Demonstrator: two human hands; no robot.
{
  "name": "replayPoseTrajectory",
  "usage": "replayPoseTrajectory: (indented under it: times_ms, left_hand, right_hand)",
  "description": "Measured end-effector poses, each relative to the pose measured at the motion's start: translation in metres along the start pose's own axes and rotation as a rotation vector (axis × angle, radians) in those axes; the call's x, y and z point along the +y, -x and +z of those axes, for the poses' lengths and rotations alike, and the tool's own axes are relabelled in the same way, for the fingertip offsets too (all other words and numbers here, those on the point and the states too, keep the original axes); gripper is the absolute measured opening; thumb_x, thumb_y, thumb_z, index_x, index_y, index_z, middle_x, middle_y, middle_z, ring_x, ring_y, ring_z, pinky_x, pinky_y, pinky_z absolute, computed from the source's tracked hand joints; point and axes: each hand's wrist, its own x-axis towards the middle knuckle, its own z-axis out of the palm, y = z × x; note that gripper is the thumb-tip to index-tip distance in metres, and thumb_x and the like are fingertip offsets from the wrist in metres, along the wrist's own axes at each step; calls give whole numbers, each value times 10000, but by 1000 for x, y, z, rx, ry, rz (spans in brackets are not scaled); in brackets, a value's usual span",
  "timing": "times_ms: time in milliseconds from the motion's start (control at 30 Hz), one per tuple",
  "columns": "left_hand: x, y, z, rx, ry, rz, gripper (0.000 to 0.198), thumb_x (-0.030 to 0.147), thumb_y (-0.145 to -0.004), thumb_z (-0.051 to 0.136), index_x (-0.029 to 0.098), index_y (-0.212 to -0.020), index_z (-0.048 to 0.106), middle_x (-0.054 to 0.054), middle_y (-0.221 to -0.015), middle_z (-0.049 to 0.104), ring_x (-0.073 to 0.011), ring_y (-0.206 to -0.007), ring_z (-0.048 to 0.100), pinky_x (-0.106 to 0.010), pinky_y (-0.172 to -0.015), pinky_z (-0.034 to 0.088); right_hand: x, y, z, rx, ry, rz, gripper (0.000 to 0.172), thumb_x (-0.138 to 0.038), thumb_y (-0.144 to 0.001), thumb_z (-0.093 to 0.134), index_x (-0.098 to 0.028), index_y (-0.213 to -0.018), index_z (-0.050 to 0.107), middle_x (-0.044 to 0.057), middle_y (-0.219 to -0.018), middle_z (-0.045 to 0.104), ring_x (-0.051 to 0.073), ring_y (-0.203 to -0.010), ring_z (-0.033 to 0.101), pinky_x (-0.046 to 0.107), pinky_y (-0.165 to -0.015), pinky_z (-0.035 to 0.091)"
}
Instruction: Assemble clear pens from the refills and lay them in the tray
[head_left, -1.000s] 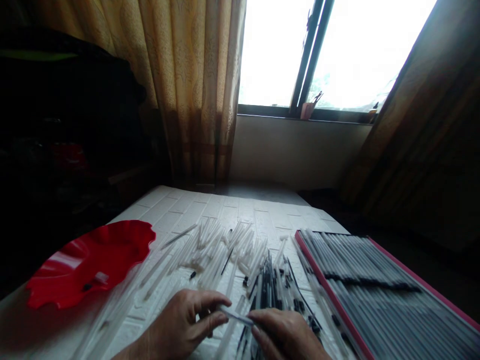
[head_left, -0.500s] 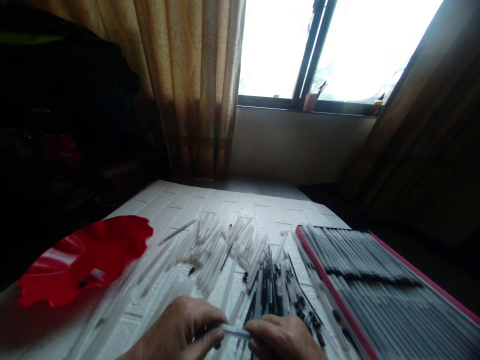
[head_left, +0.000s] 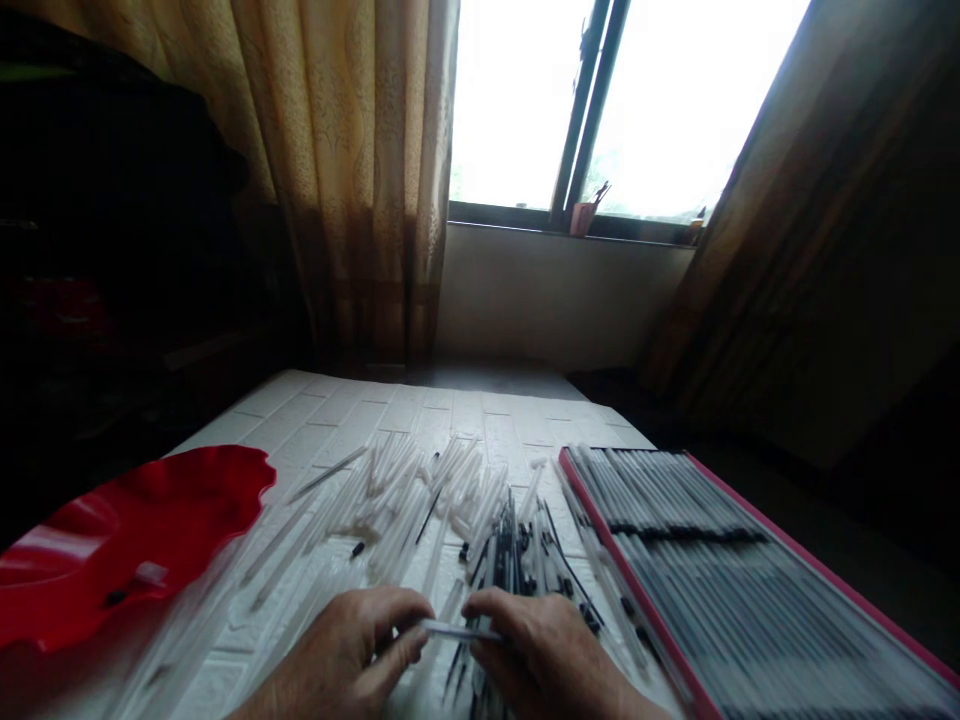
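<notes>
A clear pen barrel (head_left: 459,631) lies sideways between my two hands, low in the view. My left hand (head_left: 352,645) pinches its left end between thumb and fingers. Around its right end my right hand (head_left: 551,645) is closed, hiding that tip. Just beyond my right hand is a bunch of thin black pen refills (head_left: 506,550), some with black ends. Loose clear barrels (head_left: 405,510) lie in a heap past my left hand, and a small black cap (head_left: 358,550) sits among them.
On the right stands a pink-edged tray (head_left: 600,520) filled with rows of pens (head_left: 780,590). A red wavy-rimmed dish (head_left: 187,490) is at the left, with small pieces in it. The white brick-patterned tabletop (head_left: 420,400) reaches toward the window wall.
The view has swung slightly right, so everything sits further left. Both hands still hold the pen barrel; my right hand's fingers have shifted on its end, with the index finger raised higher.
</notes>
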Motion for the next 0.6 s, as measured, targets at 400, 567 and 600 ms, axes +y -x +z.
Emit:
replayPoseTrajectory:
  times_ms: [400, 567, 600]
  left_hand:
    - [-25, 0, 1, 168, 56, -28, 322, 475, -820, 560, 313, -1044, 727, -16, -858, 785, -181, -640, 702, -195, -534, 536]
    - [-29, 0, 2, 188, 75, 38, 297, 516, -815, 555, 369, -988, 745, 2, -879, 796, -201, -694, 730, -216, -602, 576]
    - [-30, 0, 2, 195, 78, 55, 293, 517, -811, 556, 374, -975, 751, 2, -884, 799, -214, -733, 738, -227, -627, 584]
  right_hand:
    - [-2, 28, -61, 210, 196, 211, 143, -260, -832, 541, -222, -791, 673, 27, -792, 676, 175, -704, 628, 253, -615, 414]
    - [52, 80, -108, 384, 178, 697, 256, -392, -851, 490, -243, -897, 692, 49, -793, 728, 219, -704, 672, 293, -603, 449]
    - [62, 89, -111, 398, 202, 769, 245, -383, -840, 501, -243, -905, 691, 51, -788, 734, 228, -709, 679, 295, -594, 449]
